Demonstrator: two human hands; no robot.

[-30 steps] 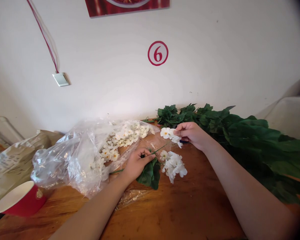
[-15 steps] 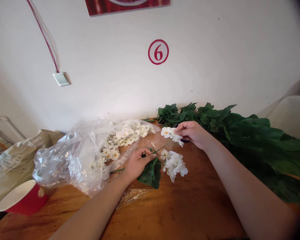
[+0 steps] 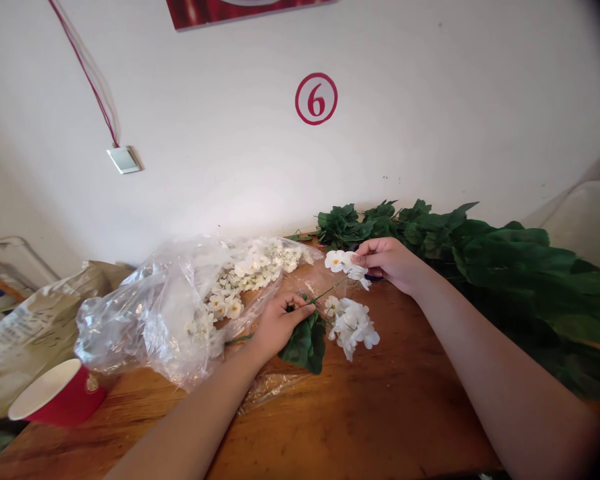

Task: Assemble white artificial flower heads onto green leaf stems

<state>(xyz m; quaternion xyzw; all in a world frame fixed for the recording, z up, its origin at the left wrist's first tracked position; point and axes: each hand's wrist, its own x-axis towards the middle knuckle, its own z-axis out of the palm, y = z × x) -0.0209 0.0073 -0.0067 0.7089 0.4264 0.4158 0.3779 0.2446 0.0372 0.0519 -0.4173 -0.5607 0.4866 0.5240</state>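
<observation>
My left hand (image 3: pixel 284 321) is closed around the green stem of an artificial flower, with dark green leaves (image 3: pixel 307 343) hanging below the fingers. The stem runs up and right to a cluster of white blossoms (image 3: pixel 336 261) with yellow-orange centres. My right hand (image 3: pixel 387 262) pinches the right side of that cluster between thumb and fingers. A second white flower cluster (image 3: pixel 354 327) hangs lower, just right of the leaves; where it joins the stem is hard to make out. Left of my hands, more white flowers (image 3: pixel 260 263) lie in and on a clear plastic bag (image 3: pixel 167 327).
A pile of green artificial leaves (image 3: pixel 500 267) covers the table's right side along the wall. A red paper bowl (image 3: pixel 73 397) stands at the left edge of the wooden table (image 3: pixel 380 420), near a beige printed bag (image 3: pixel 45 320). The white wall (image 3: pixel 220 133) rises behind.
The view has shifted slightly. Both hands keep their hold on the flower; the right hand and the blossoms in it have barely moved.
</observation>
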